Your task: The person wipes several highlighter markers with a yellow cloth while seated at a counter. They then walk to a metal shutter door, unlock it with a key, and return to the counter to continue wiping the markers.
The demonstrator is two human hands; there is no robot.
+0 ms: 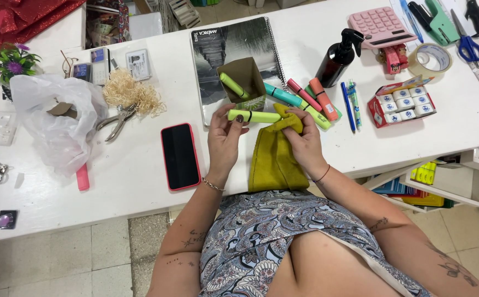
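Two bare hands meet at the near edge of the white worktop (140,187), just below a small brown cardboard box (243,82), which serves as the landmark. That box is stiff, matt and open-topped, and a green highlighter (233,85) pokes out of it at a slant. Directly below the box, the left hand (224,140) pinches a smooth, glossy yellow-green highlighter (254,116) held level, thumb and fingertips closed round its left end. The right hand (304,142) is clenched on the gathered top of a mustard-yellow cloth (273,159), soft and slightly napped, which hangs in a long fold over the worktop edge below the box. The cloth seems bunched round the highlighter's right end, though the fold hides the exact contact.

Behind the box lies a spiral notebook (239,41) with a shiny grey cover. Right of the box, a fan of plastic markers (305,99) in teal, pink, orange and green rests flat, and further right stands a black pump bottle (336,58). Left of the box lies a flat phone (180,156) with a dark glass face and red case, and further left a tuft of pale straw-like raffia (132,93) beside metal pliers (117,122) and a crumpled translucent plastic bag (58,124).
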